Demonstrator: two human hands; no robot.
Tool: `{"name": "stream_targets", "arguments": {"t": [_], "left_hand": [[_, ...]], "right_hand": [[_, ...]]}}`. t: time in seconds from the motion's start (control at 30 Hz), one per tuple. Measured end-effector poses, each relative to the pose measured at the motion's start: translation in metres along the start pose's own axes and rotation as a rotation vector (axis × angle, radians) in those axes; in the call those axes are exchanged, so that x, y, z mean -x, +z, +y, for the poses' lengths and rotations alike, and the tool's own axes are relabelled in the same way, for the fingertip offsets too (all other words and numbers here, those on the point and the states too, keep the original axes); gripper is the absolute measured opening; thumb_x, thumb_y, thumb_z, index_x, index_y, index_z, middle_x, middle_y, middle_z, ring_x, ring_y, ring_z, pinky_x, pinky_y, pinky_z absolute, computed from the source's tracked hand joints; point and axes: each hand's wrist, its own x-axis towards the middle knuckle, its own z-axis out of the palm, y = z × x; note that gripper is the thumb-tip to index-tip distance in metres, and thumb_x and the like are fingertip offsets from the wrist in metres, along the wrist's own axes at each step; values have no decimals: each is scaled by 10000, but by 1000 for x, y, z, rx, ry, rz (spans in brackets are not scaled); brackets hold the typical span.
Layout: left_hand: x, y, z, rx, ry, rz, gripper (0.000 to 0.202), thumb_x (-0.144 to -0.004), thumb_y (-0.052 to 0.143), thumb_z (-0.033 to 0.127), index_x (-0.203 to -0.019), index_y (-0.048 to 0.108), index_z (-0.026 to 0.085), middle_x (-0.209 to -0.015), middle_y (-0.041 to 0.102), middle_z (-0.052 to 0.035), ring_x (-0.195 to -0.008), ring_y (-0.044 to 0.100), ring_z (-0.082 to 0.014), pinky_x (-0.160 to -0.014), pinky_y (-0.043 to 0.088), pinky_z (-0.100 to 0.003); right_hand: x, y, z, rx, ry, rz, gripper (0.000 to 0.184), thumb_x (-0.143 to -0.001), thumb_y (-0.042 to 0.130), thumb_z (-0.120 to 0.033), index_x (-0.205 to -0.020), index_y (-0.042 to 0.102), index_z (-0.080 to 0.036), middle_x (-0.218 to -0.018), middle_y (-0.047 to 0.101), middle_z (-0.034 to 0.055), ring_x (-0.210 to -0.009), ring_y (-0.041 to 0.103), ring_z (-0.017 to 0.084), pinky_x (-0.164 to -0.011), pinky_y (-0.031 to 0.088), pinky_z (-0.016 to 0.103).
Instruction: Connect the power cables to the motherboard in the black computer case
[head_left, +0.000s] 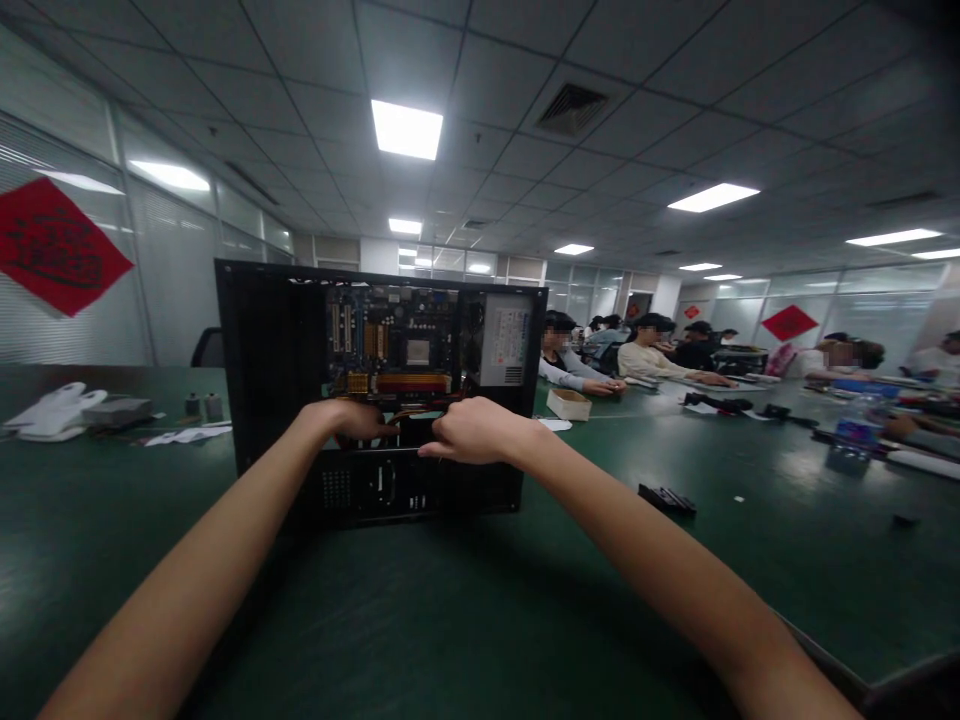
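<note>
Hands reached forward into an open black computer case (270, 370) that stood upright on the green worktop (450, 620), side panel off, interior facing the camera. Left hand (352, 420) sat at the lower edge of the motherboard (394, 345), fingers curled inward around something dark; what it gripped could not be made out. Right hand (472, 430) was just beside it, loosely clenched, with fingertips pinched together and pointing toward the left hand; whether they held anything could not be told. Both hands were level with the red strip along the bottom of the board, above the case's lower front bay. Grey power supply (506, 345) with a white label occupied the case's upper right corner. Small black part (667, 500) lay on the worktop to the right of the case, well apart from it. White gloves (52, 410) and a flat grey box (116, 410) lay at far left, with two small cylinders (202, 405) near them. Cardboard box (568, 403) stood behind the case to the right. Other people (645, 355) sat along the far right side of the worktop. Red paper decoration (56, 245) hung on the left glass wall.
</note>
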Motion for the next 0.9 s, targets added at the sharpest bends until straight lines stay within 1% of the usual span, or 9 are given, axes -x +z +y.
{"name": "stream_targets", "arguments": {"t": [0.1, 0.17, 0.3, 0.37, 0.43, 0.57, 0.67, 0.77, 0.9], "left_hand": [[-2, 2, 10, 83, -83, -64, 613, -855, 516, 638, -1109, 721, 119, -1121, 719, -206, -820, 685, -266, -652, 555, -325], [3, 0, 13, 104, -67, -3, 558, -879, 496, 580, -1099, 709, 113, -1144, 705, -208, -816, 683, -258, -642, 546, -319], [15, -12, 16, -69, 35, 134, 490, -930, 425, 492, -994, 715, 102, -1039, 729, -190, -834, 674, -253, -692, 512, -311], [24, -22, 22, -84, 40, 174, 453, -939, 417, 461, -952, 710, 116, -939, 741, -157, -764, 672, -227, -661, 489, -289], [36, -32, 34, -6, 28, 202, 430, -951, 409, 449, -969, 693, 127, -840, 741, -116, -659, 663, -192, -589, 459, -262], [60, -44, 62, 37, 36, 271, 435, -972, 389, 443, -920, 692, 135, -705, 715, -79, -504, 611, -149, -505, 411, -243], [73, -47, 77, 50, 105, 285, 434, -973, 381, 414, -846, 699, 147, -639, 690, -65, -438, 562, -136, -464, 383, -250], [84, -51, 82, 14, 243, 309, 423, -959, 426, 395, -722, 691, 165, -569, 650, -41, -438, 538, -125, -467, 365, -248], [106, -62, 84, -37, 418, 366, 420, -947, 501, 447, -738, 743, 174, -548, 625, -14, -446, 490, -102, -467, 330, -243]], "right_hand": [[-10, -23, -5, -100, -47, 77, 502, -1023, 432, -532, -979, 754, -150, -947, 753, 143, -866, 711, 258, -695, 462, 310], [-13, -29, -4, -174, -52, 171, 487, -1036, 409, -518, -1001, 737, -161, -945, 746, 126, -847, 693, 233, -688, 442, 297], [-9, -16, 10, -271, -25, 306, 384, -1032, 458, -463, -1087, 680, -154, -1006, 729, 122, -906, 676, 236, -731, 452, 307], [-4, -5, 20, -302, -23, 369, 346, -1017, 509, -415, -1182, 630, -136, -1109, 708, 141, -994, 666, 258, -803, 485, 343], [0, 4, 28, -338, -45, 444, 390, -1000, 546, -369, -1301, 555, -121, -1253, 655, 170, -1119, 634, 274, -916, 498, 393], [0, 7, 31, -451, -122, 564, 528, -982, 574, -355, -1439, 430, -134, -1455, 518, 198, -1329, 522, 285, -1101, 430, 460], [-1, 2, 21, -570, -221, 524, 554, -980, 581, -402, -1438, 421, -136, -1433, 543, 192, -1307, 547, 279, -1089, 445, 444], [1, -5, 10, -696, -312, 448, 594, -969, 595, -458, -1439, 402, -150, -1362, 602, 168, -1219, 606, 264, -1015, 486, 409], [9, -16, 6, -817, -358, 364, 554, -957, 614, -472, -1384, 445, -162, -1213, 674, 115, -1045, 666, 224, -879, 514, 338]]}}
